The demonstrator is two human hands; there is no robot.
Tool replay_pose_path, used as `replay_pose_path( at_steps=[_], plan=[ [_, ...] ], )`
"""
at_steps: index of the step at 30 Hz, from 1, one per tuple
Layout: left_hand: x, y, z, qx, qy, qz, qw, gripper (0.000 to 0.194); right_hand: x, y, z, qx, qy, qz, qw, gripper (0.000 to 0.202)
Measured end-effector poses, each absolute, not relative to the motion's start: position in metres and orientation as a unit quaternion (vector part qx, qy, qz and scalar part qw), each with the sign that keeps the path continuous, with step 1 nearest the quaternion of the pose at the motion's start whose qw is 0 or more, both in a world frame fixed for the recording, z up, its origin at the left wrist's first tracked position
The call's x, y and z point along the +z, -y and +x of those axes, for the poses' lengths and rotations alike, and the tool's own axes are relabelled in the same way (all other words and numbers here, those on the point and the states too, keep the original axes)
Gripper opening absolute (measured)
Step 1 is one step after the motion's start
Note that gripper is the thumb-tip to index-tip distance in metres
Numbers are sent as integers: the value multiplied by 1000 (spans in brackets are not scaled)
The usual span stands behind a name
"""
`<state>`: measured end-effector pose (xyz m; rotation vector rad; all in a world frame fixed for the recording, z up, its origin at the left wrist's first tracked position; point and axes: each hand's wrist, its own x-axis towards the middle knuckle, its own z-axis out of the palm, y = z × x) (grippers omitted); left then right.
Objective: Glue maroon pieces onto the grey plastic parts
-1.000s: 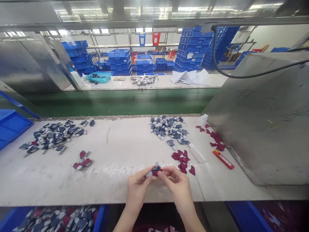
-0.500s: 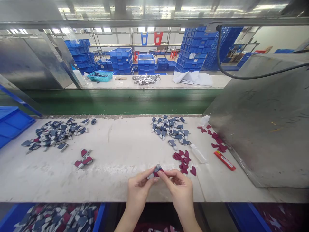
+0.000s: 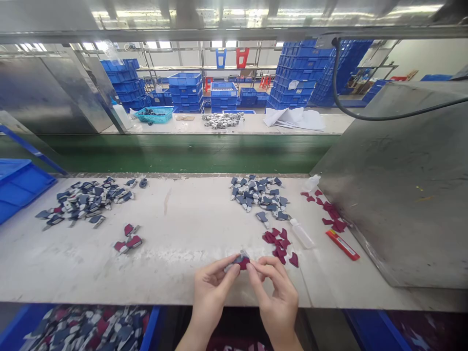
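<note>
The left hand (image 3: 210,290) pinches a navy, grey and maroon moulded part (image 3: 243,263) over the worktop (image 3: 186,214), seemingly to steady it; the right hand's (image 3: 277,287) fingertips bunch at its maroon end, though whether they grip I cannot tell; thin, matte, curve-edged maroon pieces (image 3: 280,253) lie nearby, presumably within easy reach; angular navy-and-grey parts (image 3: 259,193) are heaped beyond.

a pale, scuffed bench (image 3: 197,214) spreads wide. from its middle, a heap of mostly navy-and-grey parts (image 3: 83,200) lies at ten o'clock, three maroon-topped parts (image 3: 135,241) at nine. a second navy-and-grey heap (image 3: 256,192) sits at one o'clock. toward three come loose maroon pieces (image 3: 281,253), a translucent bottle (image 3: 302,235) on its side and a red packet (image 3: 342,245); more maroon scraps (image 3: 332,210) lie at two.
</note>
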<state>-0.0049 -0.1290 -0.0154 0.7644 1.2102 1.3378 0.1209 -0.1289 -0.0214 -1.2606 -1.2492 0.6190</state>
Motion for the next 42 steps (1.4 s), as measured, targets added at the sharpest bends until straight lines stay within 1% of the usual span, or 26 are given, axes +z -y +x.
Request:
replay_pose_path(
  at_steps=[2, 4, 5, 8, 11, 17, 21, 25, 29, 33, 39, 42],
  plan=[
    [-8, 130, -6, 561, -508, 333, 563, 30, -19, 125, 130, 374, 499, -529, 576, 15],
    [2, 132, -7, 552, -506, 334, 572, 29, -14, 120, 138, 481, 474, -496, 545, 27],
    [6, 133, -7, 547, -508, 334, 576, 29, -12, 117, 141, 525, 472, -475, 526, 29],
    [18, 136, -8, 536, -510, 336, 583, 28, -6, 113, 144, 585, 479, -422, 500, 24],
    [23, 138, -9, 535, -509, 337, 584, 28, -5, 114, 141, 568, 489, -407, 522, 17],
    [22, 140, -4, 541, -531, 316, 570, 34, -10, 122, 131, 502, 502, -443, 548, 15],
    [22, 139, -3, 558, -530, 305, 561, 30, -11, 123, 130, 509, 499, -436, 549, 16],
    [19, 139, -4, 547, -527, 340, 555, 30, -10, 124, 128, 508, 497, -442, 547, 17],
    [6, 138, -3, 563, -547, 371, 497, 32, -10, 121, 124, 511, 477, -457, 550, 18],
    [-8, 137, -2, 592, -548, 382, 450, 28, -14, 116, 122, 540, 476, -445, 532, 22],
    [-6, 139, -3, 587, -546, 436, 409, 18, -17, 112, 121, 540, 479, -447, 528, 23],
    [-7, 140, -6, 582, -538, 485, 368, 20, -18, 109, 120, 547, 472, -451, 524, 26]
  ],
)
